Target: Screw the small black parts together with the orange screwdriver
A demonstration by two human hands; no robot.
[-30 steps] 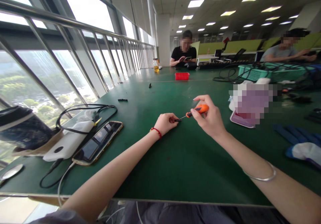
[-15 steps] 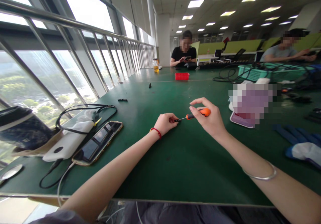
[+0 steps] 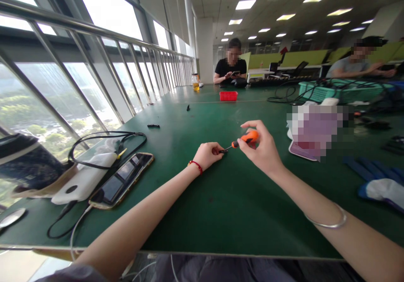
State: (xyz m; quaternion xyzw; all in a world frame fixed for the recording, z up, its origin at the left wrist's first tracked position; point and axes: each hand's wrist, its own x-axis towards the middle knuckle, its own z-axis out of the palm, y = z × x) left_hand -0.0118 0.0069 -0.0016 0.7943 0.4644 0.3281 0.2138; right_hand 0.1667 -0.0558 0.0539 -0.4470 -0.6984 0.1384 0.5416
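My left hand rests on the green table with its fingers closed on a small black part, most of it hidden by the fingertips. My right hand grips a screwdriver with an orange and black handle, thumb on one side and fingers curled on the other. The screwdriver slants down to the left, and its thin metal shaft reaches the black part. Whether the tip sits in a screw is too small to tell.
Left of my arm lie a phone, a white power bank and a looped black cable. Further off are a small black piece and a red basket. On the right are a teal basket and a glove. Two people sit beyond.
The screwdriver handle has tilted up more steeply, and my right hand has shifted its fingers round it and moved slightly left. My left hand stays on the black part.
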